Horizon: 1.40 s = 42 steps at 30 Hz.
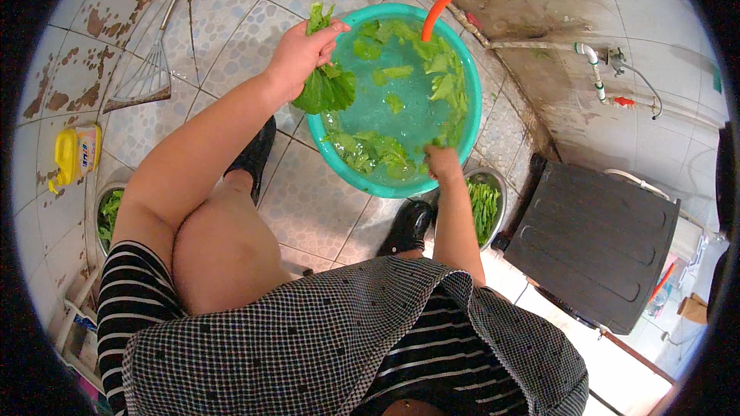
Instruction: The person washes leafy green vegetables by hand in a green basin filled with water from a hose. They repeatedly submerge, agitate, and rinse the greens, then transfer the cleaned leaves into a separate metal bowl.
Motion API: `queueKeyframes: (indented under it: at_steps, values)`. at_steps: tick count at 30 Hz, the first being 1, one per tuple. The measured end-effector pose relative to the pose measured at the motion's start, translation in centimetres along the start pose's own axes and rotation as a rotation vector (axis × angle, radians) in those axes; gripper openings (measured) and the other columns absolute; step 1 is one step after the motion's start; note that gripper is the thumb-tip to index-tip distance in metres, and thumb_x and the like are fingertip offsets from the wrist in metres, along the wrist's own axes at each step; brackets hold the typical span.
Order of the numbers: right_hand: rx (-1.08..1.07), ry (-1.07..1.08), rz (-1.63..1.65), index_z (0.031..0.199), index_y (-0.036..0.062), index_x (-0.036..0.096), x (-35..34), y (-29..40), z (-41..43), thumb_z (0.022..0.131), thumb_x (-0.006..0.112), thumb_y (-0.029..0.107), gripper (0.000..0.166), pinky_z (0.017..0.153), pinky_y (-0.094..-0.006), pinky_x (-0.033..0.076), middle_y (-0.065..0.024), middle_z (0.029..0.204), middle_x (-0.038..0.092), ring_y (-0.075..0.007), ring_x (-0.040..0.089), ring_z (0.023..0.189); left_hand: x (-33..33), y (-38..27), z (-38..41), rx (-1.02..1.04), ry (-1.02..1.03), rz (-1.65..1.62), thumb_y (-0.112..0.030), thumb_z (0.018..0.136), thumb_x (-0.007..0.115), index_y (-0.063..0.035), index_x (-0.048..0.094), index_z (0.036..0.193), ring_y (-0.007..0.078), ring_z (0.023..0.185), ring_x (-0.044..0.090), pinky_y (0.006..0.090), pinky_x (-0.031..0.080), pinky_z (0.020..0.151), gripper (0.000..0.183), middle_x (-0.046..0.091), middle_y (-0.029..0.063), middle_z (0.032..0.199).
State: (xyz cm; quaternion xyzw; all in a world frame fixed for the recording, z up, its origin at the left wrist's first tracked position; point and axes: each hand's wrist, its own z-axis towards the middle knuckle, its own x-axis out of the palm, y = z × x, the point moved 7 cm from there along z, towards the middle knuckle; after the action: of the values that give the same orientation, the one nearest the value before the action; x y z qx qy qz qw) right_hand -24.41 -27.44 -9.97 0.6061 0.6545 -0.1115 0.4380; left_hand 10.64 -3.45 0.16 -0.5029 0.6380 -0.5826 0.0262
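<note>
A turquoise plastic basin (317, 137) of water stands on the tiled floor before me. Leafy greens (442, 81) float in it, mostly along its right side and near edge. My left hand (306, 49) is closed around a bunch of leafy greens (326, 91) at the basin's left rim, stems up and broad leaves hanging down. My right hand (444, 163) is low over the near right rim, its fingers at the water beside some leaves; whether they grip any is hidden. An orange hose (448, 3) reaches over the far rim, its end above the water.
Metal bowls of greens stand at right (502, 190) and left (104, 189). A dark-topped appliance (595, 242) is at right, below a wall tap (617, 60). A yellow jug (78, 153) and a rake-like tool (147, 78) are at left. My black shoes (407, 225) flank the basin's near side.
</note>
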Motion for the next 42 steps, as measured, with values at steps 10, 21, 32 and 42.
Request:
queueKeyframes:
  at_steps: [10,21,32,42]
  values:
    - [0.262,0.089,0.521,0.077,0.0032,0.061,9.1,3.4,1.6,0.083,0.067,0.03,0.028,0.044,-0.0339,0.038,-0.0056,0.062,0.054,-0.018,0.046,0.045,-1.1,0.0,-0.3,0.015,0.021,0.024,-0.024,0.094,0.057,-0.0058,0.062,0.105,0.0056,0.055,0.034,0.024,0.031,0.055,0.022,0.036,-0.0073,0.063]
    - [-0.019,-0.095,1.207,0.112,0.0052,0.053,-2.7,7.4,-1.4,0.085,0.054,0.012,0.027,0.08,-0.0414,0.048,-0.0078,0.099,0.06,-0.0208,0.057,0.084,-2.2,-0.4,-0.5,0.022,-0.01,0.026,-0.025,0.093,0.059,-0.0094,0.063,0.1,0.0067,0.056,0.033,0.0259,0.035,0.062,0.018,0.036,-0.0072,0.064]
    - [-0.624,-0.14,-0.279,0.115,0.0096,0.062,3.4,13.0,-3.7,0.071,0.074,0.011,0.046,0.082,-0.0411,0.051,-0.0162,0.114,0.062,-0.032,0.062,0.093,-2.8,-1.0,-1.1,0.018,-0.034,0.074,-0.025,0.094,0.057,-0.0075,0.062,0.102,0.0064,0.056,0.034,0.0259,0.035,0.061,0.02,0.037,-0.0073,0.063]
    - [-0.403,-0.214,-0.752,0.109,0.0075,0.066,8.7,9.3,4.0,0.083,0.057,0.024,0.032,0.094,-0.0471,0.045,-0.0151,0.113,0.063,-0.0335,0.059,0.106,-2.7,-2.0,-1.8,-0.054,-0.073,0.129,-0.025,0.095,0.056,-0.0058,0.061,0.107,0.007,0.056,0.034,0.0262,0.036,0.061,0.023,0.036,-0.0066,0.063]
